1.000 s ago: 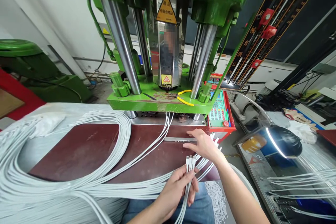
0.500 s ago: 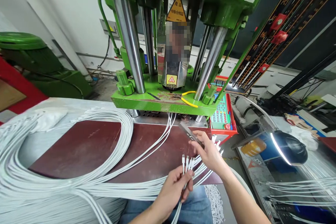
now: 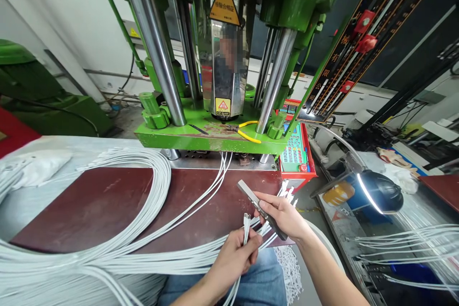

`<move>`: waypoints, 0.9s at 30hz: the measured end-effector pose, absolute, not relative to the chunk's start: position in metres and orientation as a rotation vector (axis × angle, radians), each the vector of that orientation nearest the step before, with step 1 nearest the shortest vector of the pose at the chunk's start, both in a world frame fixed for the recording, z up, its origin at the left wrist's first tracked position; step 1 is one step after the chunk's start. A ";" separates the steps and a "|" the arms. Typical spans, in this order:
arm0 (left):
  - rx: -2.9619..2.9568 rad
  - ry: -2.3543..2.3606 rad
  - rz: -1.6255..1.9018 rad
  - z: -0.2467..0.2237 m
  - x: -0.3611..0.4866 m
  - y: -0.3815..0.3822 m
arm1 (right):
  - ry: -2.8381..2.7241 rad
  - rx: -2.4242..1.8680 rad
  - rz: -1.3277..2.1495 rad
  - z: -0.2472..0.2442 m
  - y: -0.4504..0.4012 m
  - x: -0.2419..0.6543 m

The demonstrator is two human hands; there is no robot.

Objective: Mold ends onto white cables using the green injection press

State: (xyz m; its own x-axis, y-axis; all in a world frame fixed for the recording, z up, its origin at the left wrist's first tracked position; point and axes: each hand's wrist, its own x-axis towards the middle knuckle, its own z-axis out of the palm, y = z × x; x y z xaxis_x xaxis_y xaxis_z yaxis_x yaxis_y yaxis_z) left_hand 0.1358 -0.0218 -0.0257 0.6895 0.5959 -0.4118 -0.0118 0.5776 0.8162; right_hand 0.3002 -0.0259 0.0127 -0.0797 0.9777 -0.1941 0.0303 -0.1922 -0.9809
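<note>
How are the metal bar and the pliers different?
The bar is straight and grey, while the pliers have two bright yellow handles spread apart. The bar is in the person's right grip; the pliers lie on the green press, untouched. Both look at least partly metal.

Scene brightly lit; white glare seen on gooseneck lamp (image 3: 385, 191); highlights thrown along steel columns (image 3: 157, 57); edges stretched.
</note>
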 end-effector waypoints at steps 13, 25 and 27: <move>1.011 0.786 0.405 -0.020 0.136 -0.023 | -1.298 -1.347 1.310 0.011 -0.024 0.297; 0.860 0.702 0.508 -0.010 0.124 -0.014 | -1.224 -1.313 1.419 0.020 -0.026 0.307; 0.851 0.713 0.488 -0.012 0.123 -0.014 | -1.237 -1.312 1.421 0.019 -0.025 0.307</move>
State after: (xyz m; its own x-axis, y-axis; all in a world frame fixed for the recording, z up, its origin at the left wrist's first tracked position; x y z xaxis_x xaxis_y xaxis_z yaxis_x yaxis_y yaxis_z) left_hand 0.1234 -0.0142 -0.0116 0.6706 0.6447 -0.3671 -0.1086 0.5748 0.8110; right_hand 0.3067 -0.0255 0.0194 -0.1196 0.9754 -0.1849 0.0487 -0.1803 -0.9824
